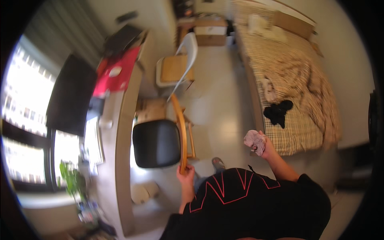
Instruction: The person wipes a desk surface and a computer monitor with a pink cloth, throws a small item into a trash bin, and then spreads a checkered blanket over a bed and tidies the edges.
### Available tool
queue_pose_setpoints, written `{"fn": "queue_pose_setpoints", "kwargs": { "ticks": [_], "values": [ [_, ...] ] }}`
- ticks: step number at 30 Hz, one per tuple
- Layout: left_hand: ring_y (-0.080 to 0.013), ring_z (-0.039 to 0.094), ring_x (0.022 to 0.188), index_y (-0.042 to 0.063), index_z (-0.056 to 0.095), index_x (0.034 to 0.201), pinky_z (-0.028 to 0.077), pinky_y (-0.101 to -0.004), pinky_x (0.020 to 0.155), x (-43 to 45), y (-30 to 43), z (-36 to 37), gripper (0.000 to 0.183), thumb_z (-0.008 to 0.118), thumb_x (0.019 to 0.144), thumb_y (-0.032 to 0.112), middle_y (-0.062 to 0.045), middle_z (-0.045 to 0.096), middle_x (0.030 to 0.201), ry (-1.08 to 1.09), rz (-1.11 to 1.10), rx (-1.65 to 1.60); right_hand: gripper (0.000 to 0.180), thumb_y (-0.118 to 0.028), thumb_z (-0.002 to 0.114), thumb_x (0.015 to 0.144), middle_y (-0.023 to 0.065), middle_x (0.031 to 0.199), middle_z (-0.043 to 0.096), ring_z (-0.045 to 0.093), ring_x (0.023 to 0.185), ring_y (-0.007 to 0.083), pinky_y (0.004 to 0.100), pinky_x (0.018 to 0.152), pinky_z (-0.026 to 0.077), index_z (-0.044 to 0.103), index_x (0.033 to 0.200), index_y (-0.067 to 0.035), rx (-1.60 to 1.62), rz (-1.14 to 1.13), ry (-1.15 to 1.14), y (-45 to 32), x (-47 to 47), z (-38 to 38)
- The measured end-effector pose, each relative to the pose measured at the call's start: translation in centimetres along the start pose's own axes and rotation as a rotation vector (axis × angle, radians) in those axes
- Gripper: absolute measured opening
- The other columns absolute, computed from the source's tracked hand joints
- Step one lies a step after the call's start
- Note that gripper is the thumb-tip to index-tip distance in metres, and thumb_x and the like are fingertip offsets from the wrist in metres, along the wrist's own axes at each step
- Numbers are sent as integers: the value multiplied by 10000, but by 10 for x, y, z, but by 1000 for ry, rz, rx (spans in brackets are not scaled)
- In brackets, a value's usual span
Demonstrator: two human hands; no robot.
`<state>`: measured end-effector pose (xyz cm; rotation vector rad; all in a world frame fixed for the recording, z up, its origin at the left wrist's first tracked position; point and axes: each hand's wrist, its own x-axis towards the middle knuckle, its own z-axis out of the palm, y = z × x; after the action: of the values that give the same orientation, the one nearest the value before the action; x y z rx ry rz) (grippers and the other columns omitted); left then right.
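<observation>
My left hand point(186, 174) grips the end of the curved wooden backrest point(181, 132) of a chair with a black seat point(156, 144). In my right hand point(268, 148) is a crumpled pale pink cloth point(255, 142), held near the bed's corner. A black cloth item point(278, 112) lies bunched on the checked bed sheet point(288, 141), with a light, pinkish piece of fabric point(269, 90) just beyond it. Farther along the bed spreads a rumpled brown blanket point(312, 84).
A long desk point(120, 144) runs along the left, bearing a monitor point(72, 96) and a red mat point(120, 75). A white chair point(190, 51) with a woven seat pad stands ahead. A cardboard box point(153, 109) and a round beige object point(140, 193) sit near the desk.
</observation>
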<state>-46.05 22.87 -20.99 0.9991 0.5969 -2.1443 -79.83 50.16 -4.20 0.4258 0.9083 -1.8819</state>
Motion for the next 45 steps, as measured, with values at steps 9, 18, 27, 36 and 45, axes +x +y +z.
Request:
{"fn": "queue_pose_setpoints", "kwargs": {
  "ticks": [9,18,27,36,45],
  "values": [
    [-232,522,755,-43,568,1113,438,-338,663,-69,14,-7,324,525,929,220,-178,604,947,61,88,-17,297,-374,546,982,91,924,640,563,628,196,303,468,429,605,1111,-113,-225,119,16,-38,56,3],
    [-222,594,851,31,583,1292,475,-353,689,-164,106,-115,485,541,952,374,-157,657,1118,101,243,376,299,-379,571,972,63,803,663,613,585,180,329,459,466,667,1002,-98,-372,176,-62,18,119,41],
    [-196,598,757,51,644,1211,472,-337,613,-94,143,-4,394,579,954,343,-119,665,998,595,502,1202,255,-300,544,996,39,816,659,637,676,156,319,569,512,656,897,-93,0,41,77,-13,118,23],
    [-51,457,515,77,718,1045,367,-239,462,-103,82,170,273,648,949,322,0,603,729,609,993,1447,258,-305,511,935,78,875,590,542,712,180,297,573,427,589,954,-60,-128,16,-167,-108,178,96],
    [-218,722,832,18,704,1063,542,-333,767,-66,-129,230,300,677,902,270,-155,738,880,645,1105,1803,372,-333,404,1025,60,1231,644,619,1111,264,412,854,526,576,1270,-112,-152,187,-275,-210,329,135]
  ]
}}
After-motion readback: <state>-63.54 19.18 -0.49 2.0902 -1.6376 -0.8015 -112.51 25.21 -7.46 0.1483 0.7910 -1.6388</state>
